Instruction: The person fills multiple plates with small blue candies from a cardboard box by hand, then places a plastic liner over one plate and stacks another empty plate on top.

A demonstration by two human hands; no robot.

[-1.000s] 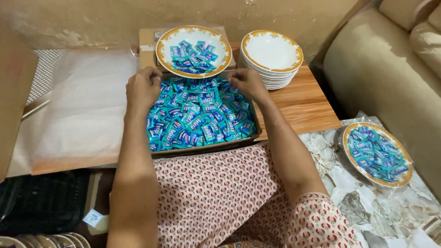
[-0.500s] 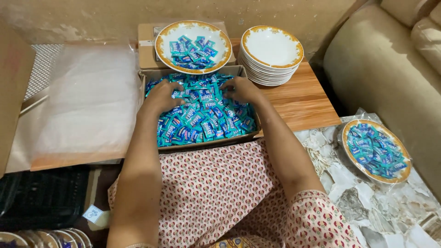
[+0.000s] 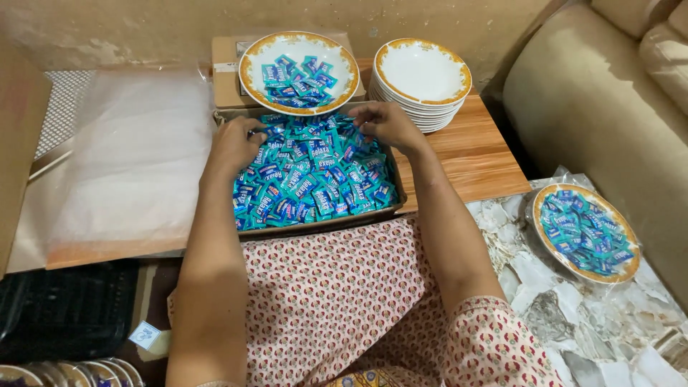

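1. Far left of the frame: a clear plastic sheet [image 3: 136, 154] lies over a board. Below it sits a black tray [image 3: 64, 312], and plate rims show at the lower-left corner.
2. Centre left: the left hand [image 3: 235, 147] rests palm-down on the blue wrapped candies [image 3: 315, 183], fingers curled into the pile at the box's far-left corner. Whether it has clamped any, I cannot tell.
3. Centre: the cardboard box [image 3: 322, 223] sits at the near table edge, nearly full of small, glossy blue-and-teal sachets lying loose.
4. Upper centre: a gold-rimmed plate [image 3: 251, 68], just behind the box, holds only a small heap, so filling it looks barely begun.
5. Centre right: the right hand [image 3: 390, 123], apart from the left, touches the pile's far-right corner with fingers bent.
6. Upper right: a stack of empty plates [image 3: 423, 72] waits unfilled.
7. Lower right: one filled plate [image 3: 623, 272], seemingly wrapped in plastic, looks finished.
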